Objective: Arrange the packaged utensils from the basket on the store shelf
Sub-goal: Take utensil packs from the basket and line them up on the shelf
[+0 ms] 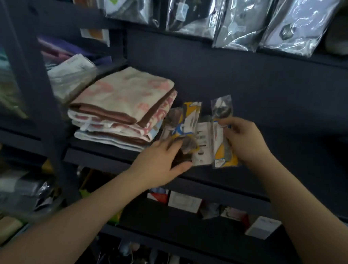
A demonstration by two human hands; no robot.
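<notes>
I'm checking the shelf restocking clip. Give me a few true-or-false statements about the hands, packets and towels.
1. Both hands hold packets. True: left hand and right hand each grip packets.
2. The towels lie right of the packets. False: they lie to the left.
3. The packets are at the shelf front. True.
4. The towels hang from a hook. False: they lie folded in a stack.

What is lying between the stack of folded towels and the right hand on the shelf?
In the head view, utensil packets fill it, and the left hand grips the ones nearest the folded towels; the right hand pinches the rightmost.
</notes>
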